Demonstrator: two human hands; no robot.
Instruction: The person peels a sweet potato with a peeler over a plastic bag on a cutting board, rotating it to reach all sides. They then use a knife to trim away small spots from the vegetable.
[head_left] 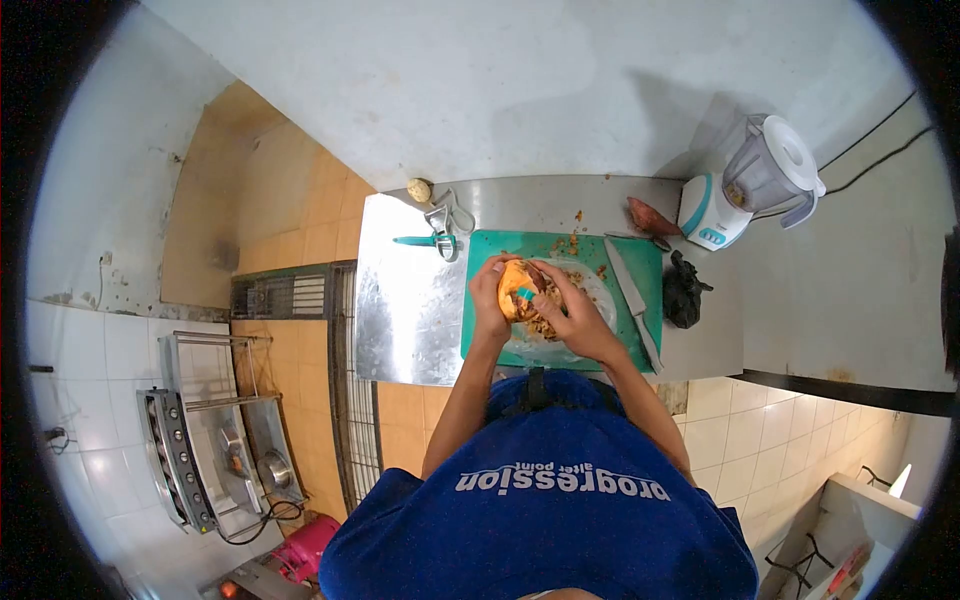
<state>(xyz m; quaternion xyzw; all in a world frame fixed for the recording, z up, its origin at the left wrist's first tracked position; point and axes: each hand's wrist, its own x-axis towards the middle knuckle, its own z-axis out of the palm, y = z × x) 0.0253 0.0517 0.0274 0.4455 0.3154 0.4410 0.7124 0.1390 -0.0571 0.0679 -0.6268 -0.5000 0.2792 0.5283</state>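
Observation:
A partly peeled sweet potato (514,277), orange with patches of brown skin, is held up over the cutting board. My left hand (487,303) is closed around its left side. My right hand (580,327) is closed at its right side, gripping a small teal-handled tool (525,294) against the flesh; the tool's working end is hard to make out. Beneath both hands, brown and orange peelings (543,326) lie on a clear plastic sheet or bag (603,295) on the green cutting board (480,250).
A large knife (627,280) lies along the board's right side. Right of it are a black plastic bag (684,290), an unpeeled sweet potato (651,215) and a blender (745,190). Leftward on the steel table (400,320) are teal-handled tools (440,243) and a pale round lump (419,189).

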